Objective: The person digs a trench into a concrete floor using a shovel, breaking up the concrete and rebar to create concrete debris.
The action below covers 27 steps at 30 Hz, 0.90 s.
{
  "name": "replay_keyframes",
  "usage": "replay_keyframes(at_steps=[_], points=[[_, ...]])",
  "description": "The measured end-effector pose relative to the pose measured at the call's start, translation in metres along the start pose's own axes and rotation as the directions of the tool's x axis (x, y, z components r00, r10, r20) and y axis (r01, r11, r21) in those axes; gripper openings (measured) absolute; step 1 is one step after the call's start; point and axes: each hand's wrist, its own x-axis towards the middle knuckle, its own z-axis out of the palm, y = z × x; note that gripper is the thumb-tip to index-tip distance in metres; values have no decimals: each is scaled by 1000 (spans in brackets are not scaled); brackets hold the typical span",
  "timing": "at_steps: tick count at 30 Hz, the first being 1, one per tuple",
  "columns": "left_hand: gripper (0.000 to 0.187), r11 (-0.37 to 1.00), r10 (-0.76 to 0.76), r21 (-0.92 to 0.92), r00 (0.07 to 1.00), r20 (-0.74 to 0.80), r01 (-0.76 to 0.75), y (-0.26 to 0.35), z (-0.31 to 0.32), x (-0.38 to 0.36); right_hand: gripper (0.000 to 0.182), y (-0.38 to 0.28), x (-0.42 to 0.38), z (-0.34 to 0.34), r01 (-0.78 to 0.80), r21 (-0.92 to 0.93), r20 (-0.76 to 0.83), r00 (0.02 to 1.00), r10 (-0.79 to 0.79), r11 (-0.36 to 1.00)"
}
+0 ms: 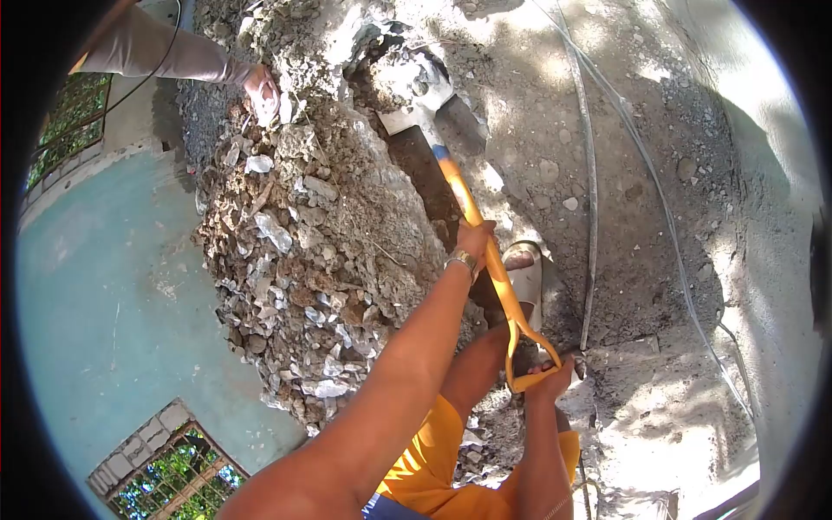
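Observation:
A shovel with an orange shaft slants from the lower middle up to a metal blade, which bears grey rubble at the top of a narrow trench. My left hand, with a watch at the wrist, is wrapped round the middle of the shaft. At the shovel's D-shaped end my right hand is closed on the yellow grip. My foot in a light sandal stands beside the shaft, to its right.
A large heap of soil and broken stone lies left of the trench. Another person's foot rests on its upper part. Long thin pipes or cables cross the dirt at right. Walls stand at left and right.

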Motion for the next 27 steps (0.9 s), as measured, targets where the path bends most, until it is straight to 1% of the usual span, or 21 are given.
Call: replay_keyframes(at_steps=[1, 3, 4, 5, 7, 8, 9, 11, 12, 15, 16, 17, 19, 20, 21, 23, 24, 26, 27], points=[[32, 1000, -6, -2, 1000, -1, 6, -8, -4, -10, 44, -4, -8, -8, 2, -4, -5, 1000, -2, 1000], [32, 998, 36, -57, 999, 26, -35, -13, -1, -31, 44, -13, -22, -25, 32, -9, -7, 999, -32, 999], [35, 996, 47, -74, 998, 37, -44, -12, -2, -43, 43, -11, -23, -38, 52, 13, 57, 997, -52, 999], [35, 995, 56, -83, 998, 34, -53, -11, -5, -55, 43, -8, -24, -50, 55, 9, 69, 996, -55, 998], [34, 993, 46, -106, 999, 10, -45, -10, -5, -75, 41, -7, -27, -70, -1, 69, 151, 989, -10, 998], [34, 990, 88, -116, 996, 15, -85, -13, -5, -82, 40, -5, -28, -80, 38, 67, 208, 977, -51, 997], [34, 987, 96, -128, 995, 20, -93, -8, -4, -95, 40, -8, -37, -87, 47, 66, 219, 974, -61, 997], [35, 993, 54, -109, 997, 55, -48, 0, -7, -123, 39, -11, -55, -100, 41, 83, 211, 976, -57, 996], [35, 990, 62, -132, 996, 57, -54, 0, -9, -133, 38, -16, -73, -100, 72, 82, 153, 985, -84, 994], [34, 988, 61, -147, 994, 86, -48, 2, -21, -166, 35, -17, -95, -127, 120, 70, 180, 975, -131, 990], [35, 984, 57, -173, 990, 125, -35, 0, -26, -175, 34, -21, -103, -135, 143, 42, 119, 982, -147, 989], [35, 982, 70, -185, 989, 132, -44, -3, -27, -185, 34, -24, -110, -143, 154, 44, 132, 978, -159, 987], [37, 983, 40, -182, 992, 123, -17, -2, -35, -211, 35, -34, -138, -155, 247, -71, 50, 969, -244, 966], [37, 980, 40, -196, 995, 86, -23, -3, -37, -226, 36, -43, -152, -165, 194, -80, 90, 978, -187, 978], [37, 975, 59, -220, 996, 71, -42, 0, -38, -247, 36, -49, -167, -174, 201, -96, 119, 975, -189, 975], [31, 953, 51, -303, 996, 78, -25, 10, -41, -290, 36, -63, -194, -190, 142, 79, 232, 960, -157, 987], [31, 943, 76, -329, 994, 78, -46, 12, -45, -307, 36, -69, -202, -201, 156, 74, 262, 950, -170, 985], [29, 931, 99, -362, 990, 105, -55, 13, -55, -337, 36, -85, -217, -224, 373, -82, 324, 887, -330, 924], [29, 918, 119, -389, 987, 105, -69, 14, -63, -349, 36, -90, -227, -231, 394, -83, 349, 872, -344, 915]])
